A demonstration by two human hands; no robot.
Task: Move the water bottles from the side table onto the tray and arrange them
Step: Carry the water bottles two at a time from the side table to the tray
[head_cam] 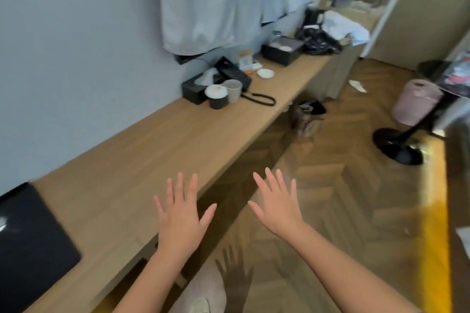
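Note:
My left hand (181,213) is held out flat, fingers spread, above the front edge of a long wooden desk (142,160). My right hand (277,204) is also flat with spread fingers, over the floor beside the desk. Neither hand holds anything. A black tray (281,54) with pale round items and what looks like a clear bottle (275,36) behind it sits far along the desk. On the right stands a small round side table with a black base (396,146); its top is mostly cut off by the frame edge. No other water bottles can be made out.
On the desk: a black laptop (30,244) near left, a black tissue box (195,85), two cups (225,94), a black phone (235,72), a white dish (265,73). A bin (306,118) stands on the herringbone floor, a pink stool (414,101) at right. White garments (211,0) hang above.

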